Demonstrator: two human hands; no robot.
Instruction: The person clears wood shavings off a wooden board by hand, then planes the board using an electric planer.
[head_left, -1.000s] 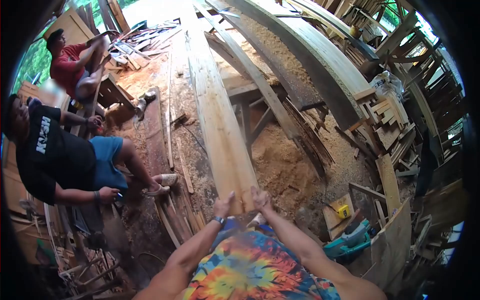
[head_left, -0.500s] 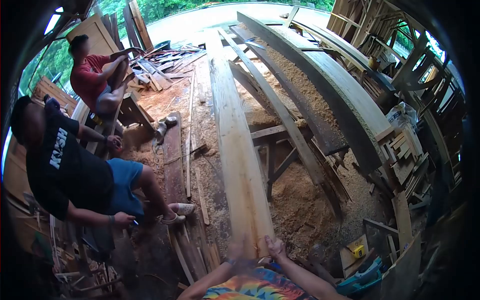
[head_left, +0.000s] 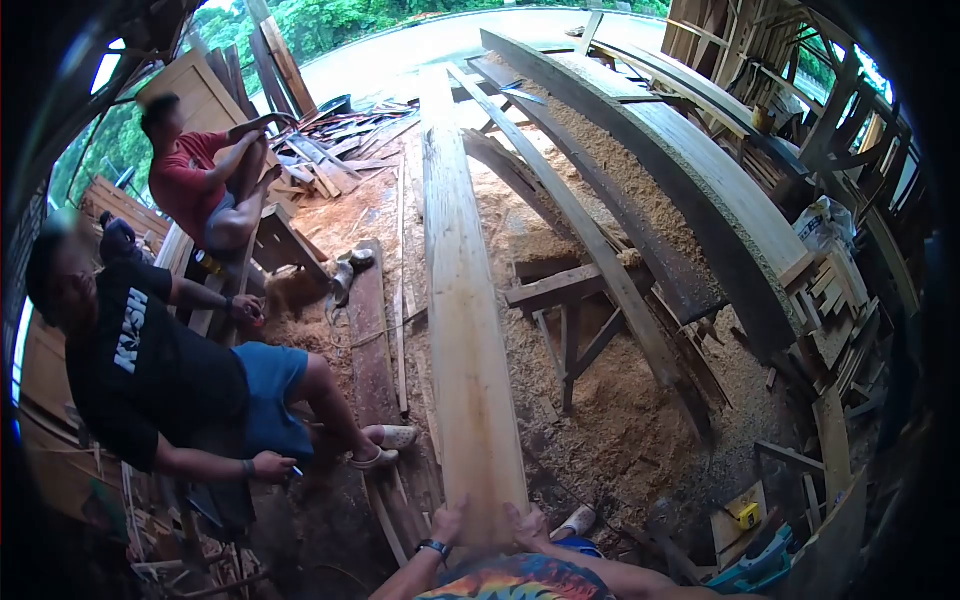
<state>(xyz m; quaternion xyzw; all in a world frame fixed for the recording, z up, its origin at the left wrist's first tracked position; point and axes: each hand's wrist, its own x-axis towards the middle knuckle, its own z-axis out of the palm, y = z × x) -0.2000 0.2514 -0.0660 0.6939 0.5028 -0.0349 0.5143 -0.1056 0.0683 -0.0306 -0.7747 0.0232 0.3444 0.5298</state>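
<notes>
A long pale plank (head_left: pixel 470 340) stretches away from my body toward the bright opening at the back. My left hand (head_left: pixel 449 522) grips its near end at the left edge, with a dark watch on the wrist. On the right edge of the same end, my right hand (head_left: pixel 528 526) is closed round the wood. The undersides of both hands are hidden. To the right of the plank stands a wooden support (head_left: pixel 565 287), with a narrow dark board (head_left: pixel 600 255) slanting past it.
Two people sit at the left, one in a black shirt (head_left: pixel 165 350), one in a red shirt (head_left: pixel 190 175). Curved sawdust-covered timber (head_left: pixel 690 215) lies at the right. A yellow tape measure (head_left: pixel 748 516) and a teal power tool (head_left: pixel 755 565) are at the lower right.
The view has tilted up and shifted. The plank has swung leftward, away from the support and narrow board. Both hands still hold its near end.
</notes>
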